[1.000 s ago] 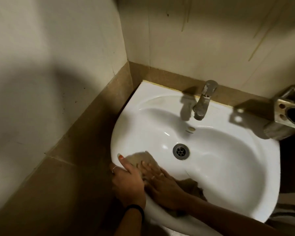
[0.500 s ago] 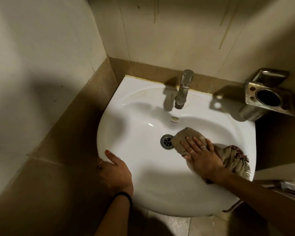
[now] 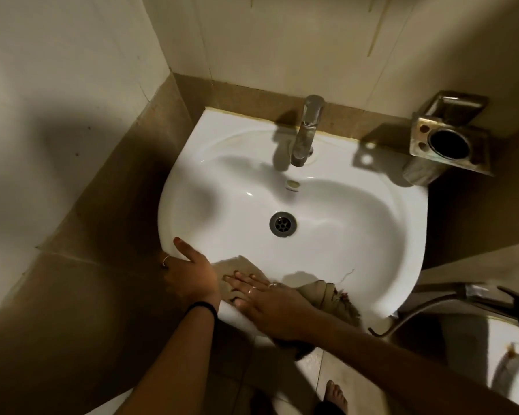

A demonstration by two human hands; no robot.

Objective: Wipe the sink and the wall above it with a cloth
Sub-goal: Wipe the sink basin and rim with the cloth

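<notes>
A white ceramic sink (image 3: 357, 223) is fixed in a tiled corner, with a round metal drain (image 3: 282, 223) in its bowl and a chrome tap (image 3: 306, 130) at the back. My right hand (image 3: 270, 304) lies flat on a brownish cloth (image 3: 327, 295) and presses it against the sink's front rim. The cloth bunches up to the right of the hand, and part of it hangs over the rim. My left hand (image 3: 189, 274) grips the front-left edge of the sink, thumb on top. Pale wall tiles (image 3: 282, 40) rise above the sink.
A metal holder (image 3: 450, 139) with a round cup opening is mounted on the wall at the right. A spray hose and handle (image 3: 477, 298) lie at the lower right beside a white fixture. A brown tile band (image 3: 102, 220) runs along the left wall. A bare foot (image 3: 336, 396) shows below.
My right hand has dragged the cloth from beside the drain down and left to the sink's front rim, close to the left hand. The left hand stays on the rim.
</notes>
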